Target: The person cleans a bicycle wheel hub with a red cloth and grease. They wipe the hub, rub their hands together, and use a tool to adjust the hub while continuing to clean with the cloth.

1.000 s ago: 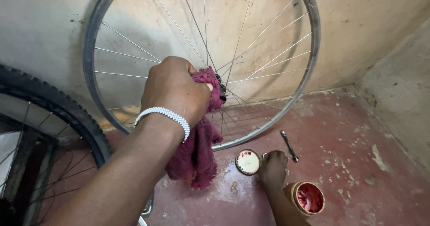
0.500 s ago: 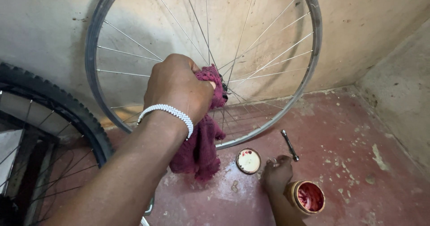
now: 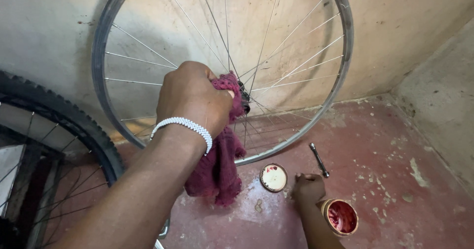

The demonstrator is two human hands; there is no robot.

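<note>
- Bare silver spoked bicycle rim without tyre, upright, leaning on the plaster wall, lower edge on the red-painted concrete floor.
- Left hand at the dark hub at the wheel's centre, fingers closed tight around a maroon knitted rag; upper part of rag pressed to the hub, remainder hanging loose down to the floor.
- Risk, as judged: dangling rag tail could snag among the thin spokes if the wheel turns; cause is the slack cloth lying right against them.
- Risk: rim only leaning, so a hard push at the hub could slide it along the wall or tip it.
- Risk: open round tin of red grease just beside the right forearm; a sideways nudge could knock it over.
- Left arm: reaching forward and up from lower left, wrist straight, back of hand toward the camera, white beaded bracelet at the wrist.
- Right hand low, knuckles down on the floor, loosely curled, between the round tin lid with pale inside and the grease tin; whether anything is held, cannot tell.
- Small metal spanner on the floor near the right hand, not touching.
- Black-tyred bicycle wheel at far left, apart from the rim.
</note>
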